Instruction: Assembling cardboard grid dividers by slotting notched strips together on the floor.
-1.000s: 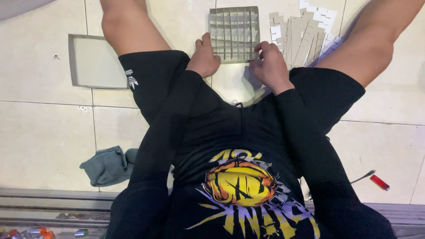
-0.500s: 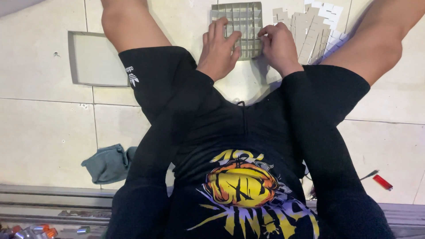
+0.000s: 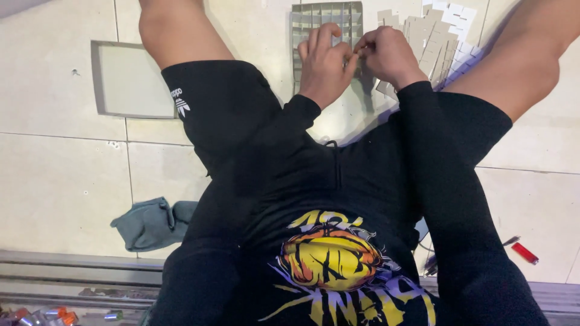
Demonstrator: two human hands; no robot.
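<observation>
Grey cardboard divider grid [image 3: 326,24] lies on the tiled floor [image 3: 60,193] between the seated person's knees, directly beyond both hands. Left hand [image 3: 323,60] rests fingers-curled on its near edge; right hand [image 3: 386,57] pinches something small beside it, nearer the stack of cardboard strips [image 3: 438,42].

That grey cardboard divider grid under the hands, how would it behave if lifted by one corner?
The cardboard grid looks like thin slotted strips, so it is probably light and may skew or fold flat rather than hold square. Its joints seem only slotted together, so strips could slip loose. Pushed across the smooth floor tile, it would likely slide easily. Both the left hand and right hand work on it.
</observation>
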